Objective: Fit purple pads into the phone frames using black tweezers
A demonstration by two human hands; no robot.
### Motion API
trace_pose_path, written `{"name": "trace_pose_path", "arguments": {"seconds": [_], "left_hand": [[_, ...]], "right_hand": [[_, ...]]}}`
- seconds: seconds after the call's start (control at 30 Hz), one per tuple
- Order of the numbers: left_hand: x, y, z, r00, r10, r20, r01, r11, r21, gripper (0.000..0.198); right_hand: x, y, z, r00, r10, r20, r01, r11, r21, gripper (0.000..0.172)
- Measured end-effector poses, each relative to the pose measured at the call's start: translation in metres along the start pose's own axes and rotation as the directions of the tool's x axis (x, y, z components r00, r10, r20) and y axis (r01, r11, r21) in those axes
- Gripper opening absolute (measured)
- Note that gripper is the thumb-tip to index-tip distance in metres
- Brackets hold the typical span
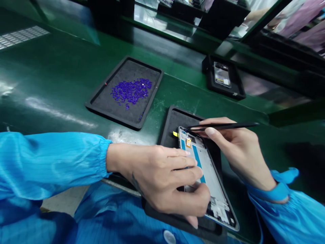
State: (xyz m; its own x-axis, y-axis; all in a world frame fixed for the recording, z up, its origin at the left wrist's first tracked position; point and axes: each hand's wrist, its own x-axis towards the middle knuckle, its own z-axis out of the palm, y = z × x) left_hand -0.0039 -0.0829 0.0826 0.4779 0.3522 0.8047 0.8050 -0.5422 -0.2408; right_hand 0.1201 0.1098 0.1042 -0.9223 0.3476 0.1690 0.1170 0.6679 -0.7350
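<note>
A phone frame with blue strips and a small orange label lies tilted over a black tray. My left hand is closed on its left side, fingers lying across the frame and the thumb below. Black tweezers are pinched in my right hand, their tips at the frame's upper end. What the tips touch there is too small to tell. A yellow tab sticks out from the upper left corner of the frame.
On the green bench, a second black tray holds a heap of tiny purple pieces. A black box with another phone part stands back right. Behind runs a shelf; a person in pink sleeves is beyond it.
</note>
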Motion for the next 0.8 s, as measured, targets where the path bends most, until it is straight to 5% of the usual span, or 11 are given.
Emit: {"name": "trace_pose_path", "arguments": {"seconds": [0.8], "left_hand": [[-0.0033,0.0029,0.0027,1.000,-0.007,0.002,0.007,1.000,0.020,0.061]], "right_hand": [[-0.0043,-0.0003,0.0038,0.996,-0.090,-0.010,0.088,0.985,-0.148,0.018]]}}
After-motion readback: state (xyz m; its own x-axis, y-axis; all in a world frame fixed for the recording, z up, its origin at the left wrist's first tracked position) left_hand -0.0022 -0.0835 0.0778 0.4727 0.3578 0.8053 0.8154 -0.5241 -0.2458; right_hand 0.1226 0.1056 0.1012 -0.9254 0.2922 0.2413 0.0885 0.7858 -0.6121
